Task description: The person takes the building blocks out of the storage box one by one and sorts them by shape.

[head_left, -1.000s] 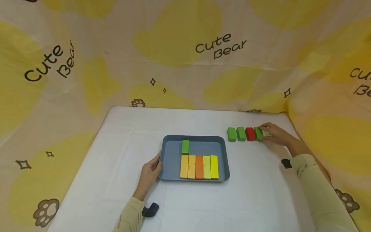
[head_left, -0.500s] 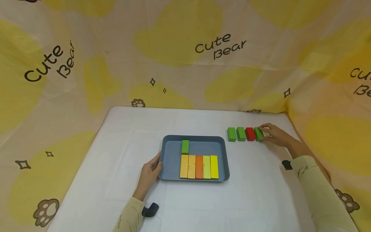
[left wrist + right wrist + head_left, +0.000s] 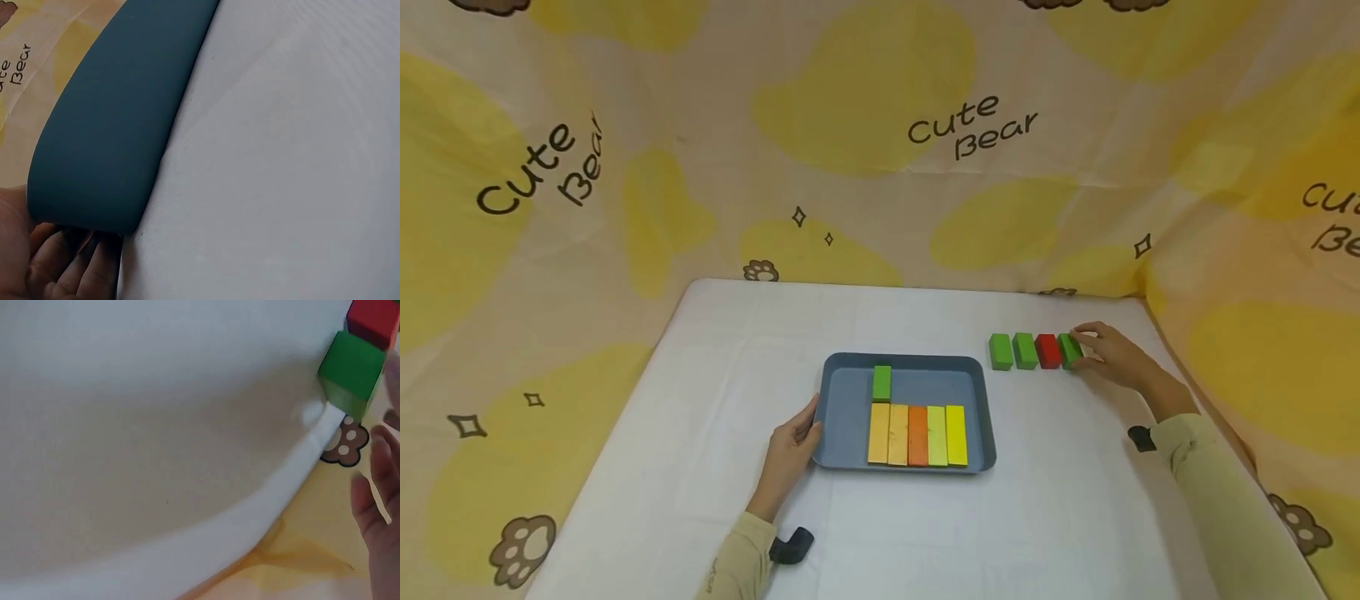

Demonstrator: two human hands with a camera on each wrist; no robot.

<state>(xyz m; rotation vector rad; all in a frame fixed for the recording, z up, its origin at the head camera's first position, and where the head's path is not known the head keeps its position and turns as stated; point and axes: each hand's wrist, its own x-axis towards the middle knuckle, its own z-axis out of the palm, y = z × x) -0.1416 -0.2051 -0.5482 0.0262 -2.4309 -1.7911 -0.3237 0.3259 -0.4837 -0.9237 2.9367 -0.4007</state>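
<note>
Tray (image 3: 842, 417): held at its left edge by the left hand (image 3: 788, 442); five long blocks (image 3: 917, 435) lie along the near side, a short green block (image 3: 882, 383) behind the leftmost, tray floor showing at left.
Row: two green blocks (image 3: 1001, 352), a red block (image 3: 1048, 351) and an end green block (image 3: 1066, 353) on the tabletop (image 3: 887, 533), white surface between them and the tray.
Right hand (image 3: 1116, 354): thumb and finger straddle the end green block; whether the grip is tight, cannot tell.
Hidden: left fingertips, under the tray; right hand, cropped in its wrist view.
</note>
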